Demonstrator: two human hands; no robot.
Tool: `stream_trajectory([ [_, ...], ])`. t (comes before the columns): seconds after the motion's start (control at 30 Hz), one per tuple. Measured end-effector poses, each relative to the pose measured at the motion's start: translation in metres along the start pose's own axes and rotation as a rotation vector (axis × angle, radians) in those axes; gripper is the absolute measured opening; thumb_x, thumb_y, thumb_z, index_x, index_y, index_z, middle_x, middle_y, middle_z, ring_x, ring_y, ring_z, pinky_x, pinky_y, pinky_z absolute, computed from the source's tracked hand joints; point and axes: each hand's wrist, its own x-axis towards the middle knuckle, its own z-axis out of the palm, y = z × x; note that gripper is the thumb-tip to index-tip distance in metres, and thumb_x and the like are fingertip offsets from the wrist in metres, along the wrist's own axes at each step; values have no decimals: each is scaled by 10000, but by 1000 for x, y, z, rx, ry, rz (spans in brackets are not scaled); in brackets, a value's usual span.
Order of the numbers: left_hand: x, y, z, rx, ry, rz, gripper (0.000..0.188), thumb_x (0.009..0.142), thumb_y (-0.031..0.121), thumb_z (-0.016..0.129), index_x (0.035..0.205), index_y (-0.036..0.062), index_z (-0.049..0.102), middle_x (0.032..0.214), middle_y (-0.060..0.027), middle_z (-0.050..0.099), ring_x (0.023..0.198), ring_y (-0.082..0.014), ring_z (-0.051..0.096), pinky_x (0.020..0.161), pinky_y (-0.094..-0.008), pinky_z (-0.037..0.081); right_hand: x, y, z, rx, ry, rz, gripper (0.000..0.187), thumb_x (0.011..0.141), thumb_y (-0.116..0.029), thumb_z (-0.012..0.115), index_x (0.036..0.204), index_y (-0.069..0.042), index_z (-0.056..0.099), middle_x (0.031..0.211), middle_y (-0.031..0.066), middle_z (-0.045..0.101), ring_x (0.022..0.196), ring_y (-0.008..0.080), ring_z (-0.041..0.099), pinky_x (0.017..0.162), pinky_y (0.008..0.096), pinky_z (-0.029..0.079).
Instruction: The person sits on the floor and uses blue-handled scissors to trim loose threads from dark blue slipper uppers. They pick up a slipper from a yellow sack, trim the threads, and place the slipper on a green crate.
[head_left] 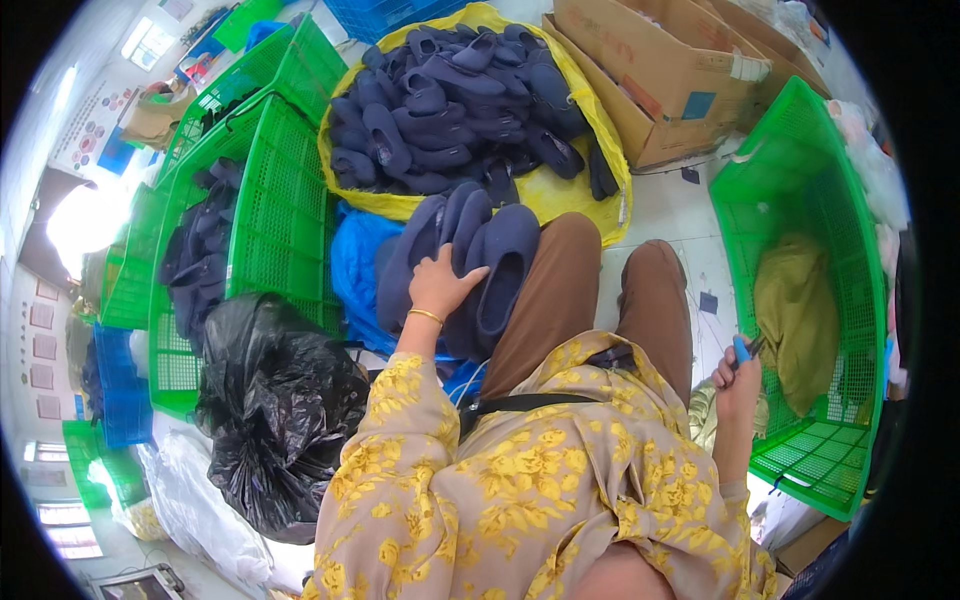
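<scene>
My left hand [443,286] rests on a pile of navy slip-on shoes [508,262] beside my thigh. Its thumb points away from the fingers, which lie against the shoes without closing round one. Off to the right, my right hand [738,381] is closed round small blue-handled snips [742,350], whose dark tips point up and to the right. Beyond the pile, a yellow sack [612,150] lies open, heaped with many more such shoes [440,110].
Green mesh crates [285,215] stand on the left, one holding dark pieces. A black plastic bag [280,420] bulges below them. At right, another green crate [730,190] holds olive cloth [795,320]. Cardboard boxes [660,70] stand behind; blue plastic [360,265] lies beside the shoes.
</scene>
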Motion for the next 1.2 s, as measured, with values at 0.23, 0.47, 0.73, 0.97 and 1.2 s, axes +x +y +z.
stream_trajectory([
  [0.23, 0, -62, 36, -185, 27, -133, 639, 836, 643, 530, 1232, 140, 544, 1116, -265, 578, 1062, -439, 562, 927, -475, 450, 1, 19, 12, -46, -27, 115, 79, 954, -138, 528, 1032, -128, 535, 694, -26, 438, 474, 58, 329, 423, 227, 275],
  [0.47, 13, -43, 38, -195, 361, -41, 604, 829, 515, 641, 1267, 121, 506, 1215, -217, 534, 1119, -428, 519, 946, -479, 435, 23, 28, 33, -28, -171, 121, 123, 962, -137, 511, 1080, -119, 540, 724, -20, 458, 480, 62, 330, 435, 229, 267],
  [0.73, 33, -52, 40, -278, 115, -291, 615, 894, 533, 508, 1101, -39, 601, 1063, -279, 628, 989, -450, 594, 891, -503, 458, 22, 28, 31, -13, -143, 149, 143, 979, -117, 450, 1101, -140, 522, 739, -14, 429, 502, 60, 323, 450, 210, 262],
  [0.97, 45, -82, 42, -144, 258, -77, 615, 851, 470, 621, 1136, -74, 599, 1115, -302, 608, 1073, -444, 567, 949, -460, 436, -9, 23, 69, -145, -229, 97, 115, 932, -103, 534, 1045, -125, 541, 728, -25, 451, 496, 39, 307, 441, 198, 260],
  [1.2, 32, -51, 29, -154, 421, 19, 515, 851, 348, 663, 1168, -51, 588, 1175, -281, 588, 1111, -425, 539, 950, -453, 429, -31, 26, 69, -754, -403, -185, 78, 915, -55, 534, 991, -63, 551, 794, -7, 514, 692, 68, 447, 636, 228, 389],
])
